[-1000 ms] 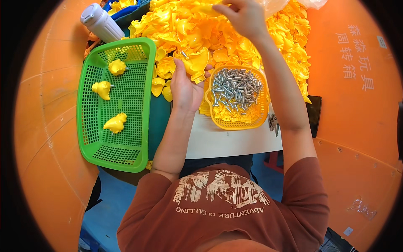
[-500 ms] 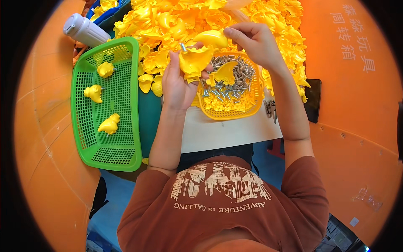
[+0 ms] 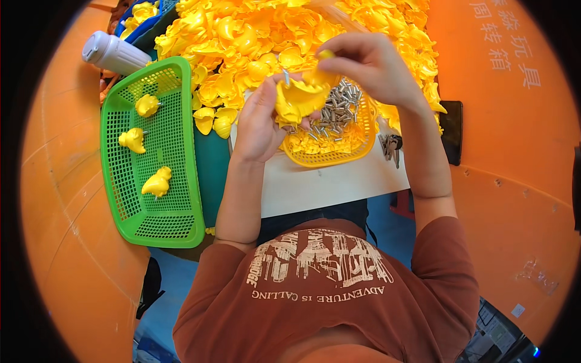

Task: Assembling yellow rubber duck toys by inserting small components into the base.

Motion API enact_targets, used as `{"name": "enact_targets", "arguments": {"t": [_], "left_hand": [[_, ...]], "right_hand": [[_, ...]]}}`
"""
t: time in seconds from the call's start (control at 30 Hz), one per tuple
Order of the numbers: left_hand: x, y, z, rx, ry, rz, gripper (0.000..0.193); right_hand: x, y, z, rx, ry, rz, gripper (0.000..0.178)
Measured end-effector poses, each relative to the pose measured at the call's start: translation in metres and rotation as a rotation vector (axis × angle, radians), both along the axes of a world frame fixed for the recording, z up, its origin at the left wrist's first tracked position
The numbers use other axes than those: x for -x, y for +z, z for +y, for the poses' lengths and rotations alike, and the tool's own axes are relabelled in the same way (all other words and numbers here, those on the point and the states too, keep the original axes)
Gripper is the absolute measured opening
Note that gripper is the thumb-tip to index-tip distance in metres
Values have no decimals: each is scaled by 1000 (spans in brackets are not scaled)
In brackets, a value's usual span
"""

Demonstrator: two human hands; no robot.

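Observation:
My left hand [image 3: 257, 127] is closed around a yellow plastic shell half [image 3: 298, 103], its hollow side showing. A thin metal pin [image 3: 286, 77] sticks up at the shell's upper left edge. My right hand [image 3: 378, 69] pinches another yellow shell piece [image 3: 321, 77], held against or just over the far right edge of the first; whether they touch I cannot tell. Under both hands stands a yellow basket [image 3: 330, 160] with many short metal pins [image 3: 342, 109] and small yellow bits [image 3: 327, 143] at its near side.
On the left a green basket [image 3: 196, 181] holds three assembled yellow figures [image 3: 157, 182]. A big heap of yellow shells [image 3: 242, 39] covers the far side. A white bottle [image 3: 115, 53] lies far left. Keys [image 3: 390, 148] and a dark phone-like slab [image 3: 452, 133] are on the right, beside an orange wall [image 3: 508, 199].
My right hand has brought its shell piece down and closer to the one in my left hand. My left hand has shifted slightly right. The loose shell over the pins no longer shows.

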State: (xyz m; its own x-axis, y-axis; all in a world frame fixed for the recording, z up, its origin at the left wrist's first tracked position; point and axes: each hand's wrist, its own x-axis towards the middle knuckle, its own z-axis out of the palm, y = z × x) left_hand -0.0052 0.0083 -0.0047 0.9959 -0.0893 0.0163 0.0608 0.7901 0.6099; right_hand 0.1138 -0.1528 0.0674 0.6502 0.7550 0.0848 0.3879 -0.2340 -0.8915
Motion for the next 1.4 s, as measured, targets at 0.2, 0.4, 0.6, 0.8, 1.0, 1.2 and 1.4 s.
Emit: {"name": "enact_targets", "arguments": {"t": [0.2,0.4,0.6,0.8,1.0,1.2,1.4], "left_hand": [[-7,0,-11,18,344,132,40],[-3,3,-20,-60,363,0,35],[-1,2,-25,-181,397,-133,34],[-1,4,-21,-169,381,-50,42],[1,4,-27,-160,370,-109,35],[2,-5,-34,-128,423,-261,41],[4,-3,-37,-243,488,-257,43]], "right_hand": [[41,-3,-6,-398,-216,580,15],[57,-34,7,-539,-328,671,16],[66,-36,15,-583,-453,486,18],[65,-35,12,-584,-365,483,17],[67,-34,19,-587,-449,447,17],[72,-35,26,-646,-533,460,17],[77,-27,28,-620,-557,442,17]]}}
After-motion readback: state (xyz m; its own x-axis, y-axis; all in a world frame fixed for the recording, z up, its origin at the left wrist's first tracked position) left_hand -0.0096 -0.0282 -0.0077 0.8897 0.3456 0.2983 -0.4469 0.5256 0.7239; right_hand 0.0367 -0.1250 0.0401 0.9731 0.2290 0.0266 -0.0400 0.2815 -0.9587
